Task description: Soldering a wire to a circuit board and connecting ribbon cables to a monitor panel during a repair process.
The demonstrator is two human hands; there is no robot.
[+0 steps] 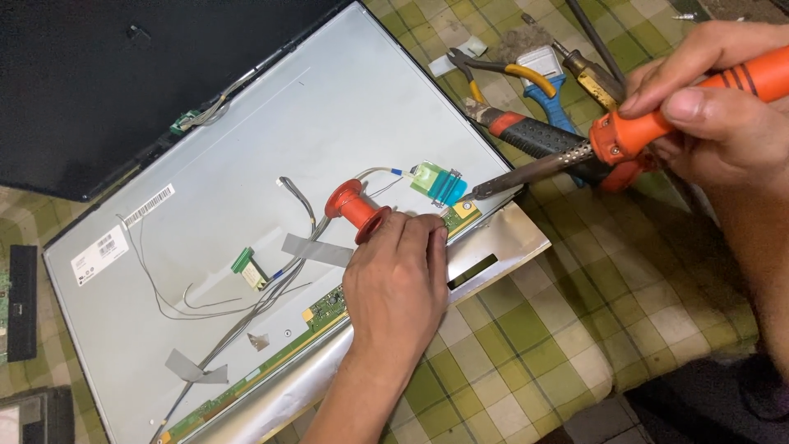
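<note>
A grey display panel [271, 140] lies back-side up on a green checked cloth. My left hand [399, 284] rests on its lower edge, fingers closed on a red spool [357, 210] of solder. Its fingertips touch the green circuit strip [329, 306]. My right hand [715, 107] grips an orange-handled soldering iron [649, 131]. The iron's metal tip [485, 187] points at the strip's right end, beside a flat cable connector [440, 182].
Thin grey wires [214, 304] taped down cross the panel. Pliers with blue and yellow handles [526, 78], a red-and-black tool [526, 131] and screwdrivers [588, 70] lie at the upper right. A black cover [90, 90] sits at the upper left.
</note>
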